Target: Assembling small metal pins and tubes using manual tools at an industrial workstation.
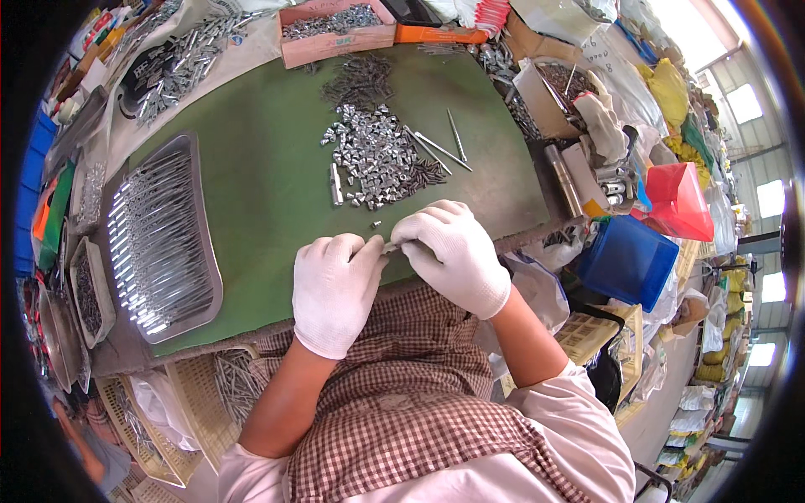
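The left hand (334, 293), in a white knit glove, and the right hand (453, 260), gloved alike, pinch a small, slim grey metal piece (389, 247) between their fingertips, over the near edge of a green mat (260, 151). Just beyond lies one small silver fitting (376, 224), then a heap of silver metal fittings (369, 155) touching dark screws (426, 174). Long silver rods (443, 152) lie right of the heap; a grey, rod-filled tray (213, 289) sits far left.

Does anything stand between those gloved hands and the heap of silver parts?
A loose silver piece lies between the heap and the left hand and right hand; otherwise, nothing visible stands in the way.
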Demonstrator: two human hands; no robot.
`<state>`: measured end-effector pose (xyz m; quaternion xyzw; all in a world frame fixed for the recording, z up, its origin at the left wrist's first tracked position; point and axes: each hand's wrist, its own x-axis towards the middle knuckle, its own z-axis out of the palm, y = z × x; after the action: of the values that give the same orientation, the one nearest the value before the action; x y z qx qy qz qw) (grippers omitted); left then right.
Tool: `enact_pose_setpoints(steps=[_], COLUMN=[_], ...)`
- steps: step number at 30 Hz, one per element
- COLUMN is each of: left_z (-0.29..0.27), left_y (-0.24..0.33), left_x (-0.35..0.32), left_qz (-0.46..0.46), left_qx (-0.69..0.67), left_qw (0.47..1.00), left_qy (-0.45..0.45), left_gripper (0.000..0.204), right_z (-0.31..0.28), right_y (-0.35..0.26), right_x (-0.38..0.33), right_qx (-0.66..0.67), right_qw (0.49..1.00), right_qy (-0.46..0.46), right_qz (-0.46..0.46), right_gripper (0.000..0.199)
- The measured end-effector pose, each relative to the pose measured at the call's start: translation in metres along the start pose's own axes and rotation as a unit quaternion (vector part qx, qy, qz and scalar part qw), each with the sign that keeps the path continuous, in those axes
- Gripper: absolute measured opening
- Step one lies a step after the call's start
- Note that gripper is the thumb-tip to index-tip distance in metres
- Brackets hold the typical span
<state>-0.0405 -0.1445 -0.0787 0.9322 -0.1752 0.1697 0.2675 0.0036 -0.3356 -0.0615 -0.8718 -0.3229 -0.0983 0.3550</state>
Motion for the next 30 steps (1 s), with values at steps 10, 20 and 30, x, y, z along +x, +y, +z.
enact_pose_setpoints(steps=[10, 20, 30], left_z=[0.0, 0.002, 0.007], left_y=[-0.003, -0.001, -0.001], left_x=[-0.001, -0.003, -0.004], left_qz=[-0.002, -0.01, 0.025], left_qx=[0.003, 0.01, 0.028], left_qw=[1.0, 1.0, 0.999], left_qy=[-0.018, 0.0, 0.038], left_gripper=[0.015, 0.022, 0.026], right_z=[0.001, -0.037, -0.09], right_y=[-0.016, 0.007, 0.101], right_x=[0.011, -0.011, -0.062], right_qx=[-0.133, -0.233, -0.366], right_qw=[0.986, 0.965, 0.868], right_qy=[-0.049, 0.119, 0.139], right_qz=[-0.087, 0.007, 0.306], right_gripper=[0.016, 0.024, 0.057])
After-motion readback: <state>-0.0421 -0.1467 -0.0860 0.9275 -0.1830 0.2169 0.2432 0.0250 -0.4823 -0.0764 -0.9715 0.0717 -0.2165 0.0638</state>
